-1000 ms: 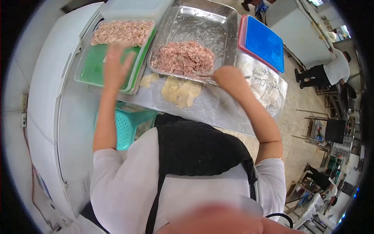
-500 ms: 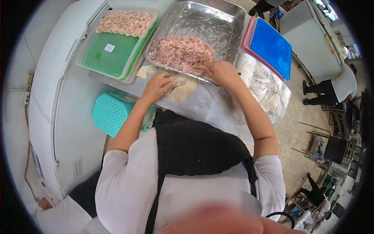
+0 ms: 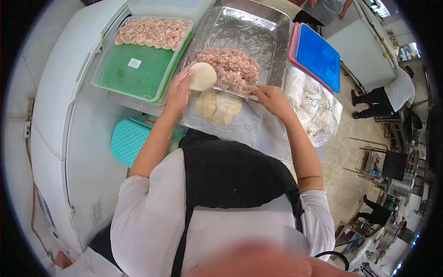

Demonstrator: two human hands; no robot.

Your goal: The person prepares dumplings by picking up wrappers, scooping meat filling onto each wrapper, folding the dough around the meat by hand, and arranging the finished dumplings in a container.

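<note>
A pale round dumpling wrapper (image 3: 203, 76) is held at its edge by my left hand (image 3: 179, 90), above the near left corner of the metal tray (image 3: 253, 24). A mound of minced meat (image 3: 230, 67) lies in the near part of that tray. My right hand (image 3: 273, 98) is at the tray's near rim beside the meat, its fingers pinched together; what they hold, if anything, I cannot make out. Below, a loose pile of wrappers (image 3: 218, 107) rests on a clear plastic sheet (image 3: 244, 123).
Left of the tray stands a green-bottomed plastic container (image 3: 131, 76) with rows of meat-topped dumplings (image 3: 154, 32). A blue lid (image 3: 318, 57) and a bag of white pieces (image 3: 316, 111) are at the right. A turquoise basket (image 3: 129, 142) sits lower left. Other people stand farther off.
My left hand has moved up from the wrapper pile, now holding one round wrapper. My right hand has shifted slightly right and down, staying at the tray's near rim.
</note>
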